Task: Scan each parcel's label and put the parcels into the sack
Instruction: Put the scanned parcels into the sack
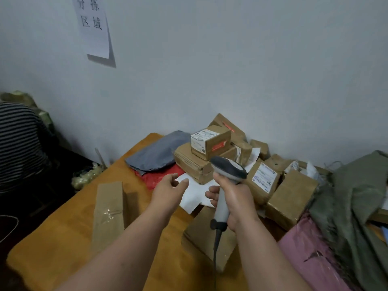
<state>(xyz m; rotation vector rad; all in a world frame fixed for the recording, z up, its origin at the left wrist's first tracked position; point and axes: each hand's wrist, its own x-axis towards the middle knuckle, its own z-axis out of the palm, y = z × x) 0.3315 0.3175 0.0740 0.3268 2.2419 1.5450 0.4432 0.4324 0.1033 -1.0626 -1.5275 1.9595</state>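
The right hand point(233, 200) is wrapped around the smooth grey handle of a barcode scanner point(225, 181), fingers curled tight; the scanner's rounded dark head points toward 12 o'clock, and its cable point(216, 255) hangs down toward 6 o'clock. The left hand point(170, 187) holds nothing: it reaches forward with fingers loosely spread, thumb apart, hovering over a white crinkled mailer point(194, 197) that lies flat on the orange table point(63, 238).

At 12 o'clock from the hands, a small cardboard box point(210, 143) with a white label and a red sticker sits on top of a flat taped carton point(195, 162). At 11 o'clock a soft, matte grey poly bag point(157, 152) overlaps a glossy red one point(159, 175). At 9 o'clock a long narrow cardboard parcel point(109, 213), sealed with shiny clear tape, lies alone on the table. At 2 o'clock a brown taped parcel with a printed label point(263, 178) leans among more cardboard boxes piled against the pale wall point(231, 59); a plain box point(291, 198) stands just beside it. Beneath the right wrist lies another flat carton point(201, 240).

At 4 o'clock a pink plastic mailer point(308, 255) touches the sack point(357, 206), a coarse, olive-green woven cloth slumped in folds at the table's right edge; its inside is not visible. At 9 o'clock, well apart, a person in a striped top point(19, 143). A paper sign point(92, 26) hangs on the wall.
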